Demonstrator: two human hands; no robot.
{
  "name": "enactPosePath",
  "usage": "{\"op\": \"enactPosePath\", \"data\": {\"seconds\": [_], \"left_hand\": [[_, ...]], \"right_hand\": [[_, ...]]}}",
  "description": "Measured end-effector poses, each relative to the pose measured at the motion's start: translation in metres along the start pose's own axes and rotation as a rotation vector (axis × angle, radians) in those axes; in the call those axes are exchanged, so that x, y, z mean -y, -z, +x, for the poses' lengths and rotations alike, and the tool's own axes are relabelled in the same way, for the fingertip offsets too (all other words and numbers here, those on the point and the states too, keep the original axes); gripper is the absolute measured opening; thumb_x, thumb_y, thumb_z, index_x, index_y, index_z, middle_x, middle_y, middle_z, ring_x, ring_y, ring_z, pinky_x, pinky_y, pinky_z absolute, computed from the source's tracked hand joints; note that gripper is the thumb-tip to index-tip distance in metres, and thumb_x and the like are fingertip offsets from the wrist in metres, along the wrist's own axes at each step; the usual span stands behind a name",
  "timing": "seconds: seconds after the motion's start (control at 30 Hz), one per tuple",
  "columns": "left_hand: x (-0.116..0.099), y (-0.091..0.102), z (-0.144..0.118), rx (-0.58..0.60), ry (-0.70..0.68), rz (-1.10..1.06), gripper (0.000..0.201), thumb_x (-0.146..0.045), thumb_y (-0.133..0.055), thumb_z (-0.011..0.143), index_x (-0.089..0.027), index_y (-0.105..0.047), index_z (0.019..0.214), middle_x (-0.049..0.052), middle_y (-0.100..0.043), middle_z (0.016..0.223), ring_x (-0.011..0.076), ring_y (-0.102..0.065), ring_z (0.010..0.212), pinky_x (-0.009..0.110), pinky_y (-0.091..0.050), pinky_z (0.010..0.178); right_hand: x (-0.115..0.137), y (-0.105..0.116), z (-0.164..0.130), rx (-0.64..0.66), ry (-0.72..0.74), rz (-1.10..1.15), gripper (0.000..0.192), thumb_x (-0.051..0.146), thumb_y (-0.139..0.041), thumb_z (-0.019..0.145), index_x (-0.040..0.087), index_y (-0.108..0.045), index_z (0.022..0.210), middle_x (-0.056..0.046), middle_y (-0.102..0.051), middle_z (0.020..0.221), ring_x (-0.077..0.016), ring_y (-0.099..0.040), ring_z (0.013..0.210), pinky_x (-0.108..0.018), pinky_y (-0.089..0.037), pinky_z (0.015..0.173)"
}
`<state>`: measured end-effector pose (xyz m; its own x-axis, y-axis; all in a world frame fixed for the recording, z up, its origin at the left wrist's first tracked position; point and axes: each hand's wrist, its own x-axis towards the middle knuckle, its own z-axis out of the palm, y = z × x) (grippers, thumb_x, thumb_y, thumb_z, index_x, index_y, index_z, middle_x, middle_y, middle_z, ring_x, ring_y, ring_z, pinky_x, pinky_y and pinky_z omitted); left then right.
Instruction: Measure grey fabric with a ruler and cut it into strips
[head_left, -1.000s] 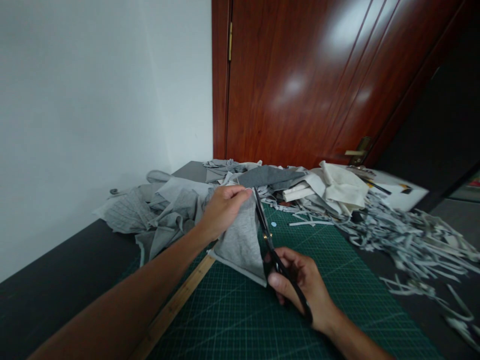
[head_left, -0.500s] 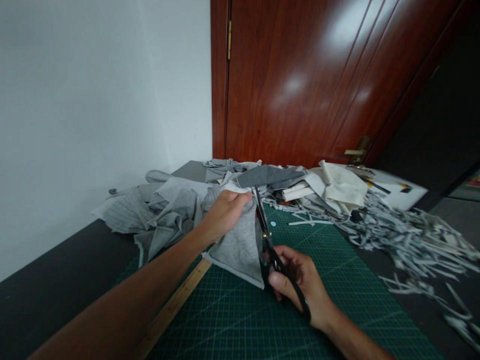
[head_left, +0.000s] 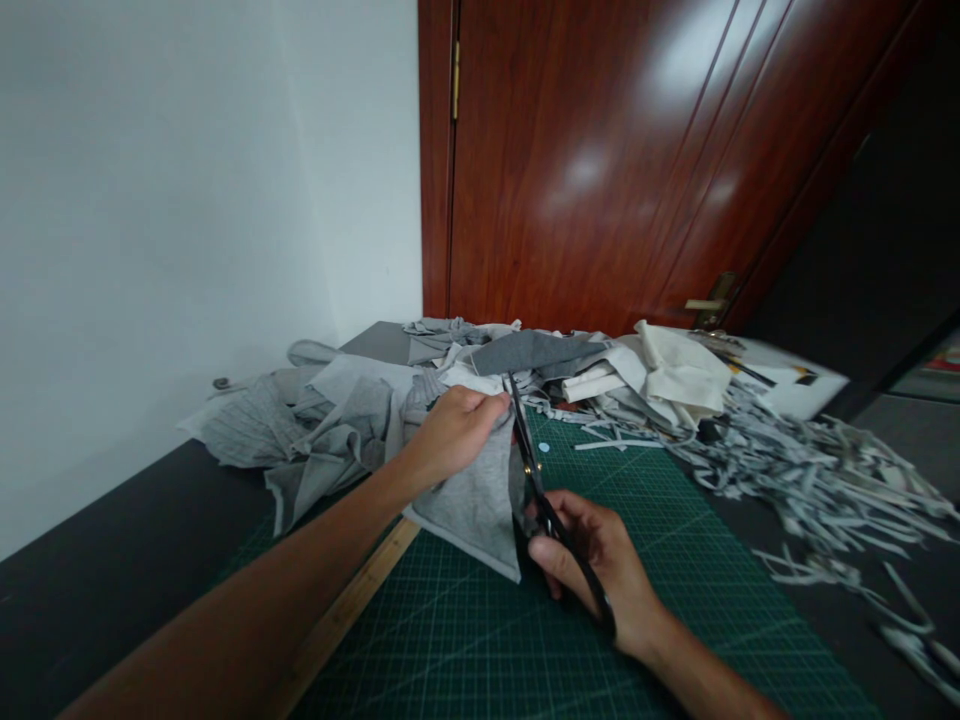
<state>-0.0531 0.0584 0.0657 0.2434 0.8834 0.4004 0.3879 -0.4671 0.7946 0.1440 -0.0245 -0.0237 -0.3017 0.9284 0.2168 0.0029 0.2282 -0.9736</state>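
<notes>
Dark table [head_left: 112, 560] bears green mat [head_left: 675, 600].

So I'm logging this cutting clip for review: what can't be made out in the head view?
- Black scissors: handles hidden inside the right hand.
- Light grey knit fabric piece: top edge covered by the left hand.
- Wooden ruler: lower end hidden under the left forearm.
- Grey fabric strips: blurred, cut off at the right edge.

The green cutting mat [head_left: 675, 560] lies open beside my right hand [head_left: 600, 570]. Cut strips [head_left: 825, 480] crowd its right edge. Heaped grey cloth [head_left: 330, 420] blocks the far left.
</notes>
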Motion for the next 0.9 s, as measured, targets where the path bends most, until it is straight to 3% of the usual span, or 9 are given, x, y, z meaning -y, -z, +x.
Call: {"op": "enactPosePath", "data": {"seconds": [0.37, 0.57, 0.63, 0.73, 0.8, 0.9], "left_hand": [[0.001, 0.0, -0.001, 0.022, 0.067, -0.053, 0.047, -0.052, -0.049, 0.091, -0.023, -0.05, 0.054, -0.004, -0.047, 0.051, 0.0145, -0.043, 0.052, 0.03, -0.031, 0.056], [0.0, 0.002, -0.001, 0.038, 0.081, -0.133, 0.048, -0.05, -0.048, 0.093, -0.02, -0.071, 0.063, 0.002, -0.069, 0.062, 0.0179, -0.062, 0.059, 0.029, -0.044, 0.061], [0.0, 0.004, 0.0, 0.019, 0.107, -0.201, 0.047, -0.051, -0.052, 0.092, -0.019, -0.076, 0.067, 0.003, -0.071, 0.063, 0.0174, -0.063, 0.058, 0.028, -0.045, 0.06], [0.0, 0.008, 0.002, -0.015, 0.176, -0.36, 0.043, -0.054, -0.063, 0.088, -0.018, -0.077, 0.069, 0.003, -0.071, 0.064, 0.016, -0.062, 0.056, 0.026, -0.045, 0.057], [-0.002, 0.012, 0.004, -0.025, 0.22, -0.478, 0.039, -0.053, -0.07, 0.084, -0.017, -0.076, 0.07, 0.004, -0.071, 0.066, 0.0158, -0.063, 0.057, 0.025, -0.047, 0.057], [-0.01, 0.02, 0.009, -0.045, 0.239, -0.612, 0.035, -0.05, -0.075, 0.081, -0.015, -0.076, 0.074, 0.004, -0.07, 0.066, 0.0156, -0.063, 0.058, 0.025, -0.049, 0.057]], "right_hand": [[0.003, -0.002, -0.002, -0.04, -0.031, -0.059, 0.045, 0.055, -0.088, 0.08, 0.017, -0.069, 0.094, 0.007, -0.055, 0.056, -0.0082, -0.044, 0.042, -0.019, -0.033, 0.042], [0.005, 0.0, 0.005, -0.051, -0.093, -0.074, 0.049, 0.062, -0.085, 0.079, 0.018, -0.068, 0.093, 0.008, -0.053, 0.056, -0.0095, -0.042, 0.04, -0.021, -0.034, 0.04], [0.013, 0.014, 0.009, -0.094, -0.091, -0.2, 0.049, 0.062, -0.084, 0.08, 0.018, -0.07, 0.096, 0.007, -0.054, 0.057, -0.0112, -0.044, 0.044, -0.023, -0.033, 0.042], [0.032, 0.049, 0.015, -0.164, -0.041, -0.576, 0.044, 0.056, -0.081, 0.083, 0.018, -0.073, 0.103, 0.002, -0.063, 0.065, -0.0176, -0.055, 0.055, -0.027, -0.037, 0.05], [0.044, 0.076, 0.016, -0.148, -0.084, -0.788, 0.037, 0.05, -0.079, 0.085, 0.019, -0.074, 0.104, -0.002, -0.072, 0.075, -0.0226, -0.065, 0.065, -0.029, -0.042, 0.057], [0.05, 0.117, 0.013, -0.186, -0.204, -1.136, 0.031, 0.041, -0.08, 0.084, 0.018, -0.074, 0.105, -0.003, -0.074, 0.073, -0.026, -0.069, 0.067, -0.031, -0.04, 0.058]]}}
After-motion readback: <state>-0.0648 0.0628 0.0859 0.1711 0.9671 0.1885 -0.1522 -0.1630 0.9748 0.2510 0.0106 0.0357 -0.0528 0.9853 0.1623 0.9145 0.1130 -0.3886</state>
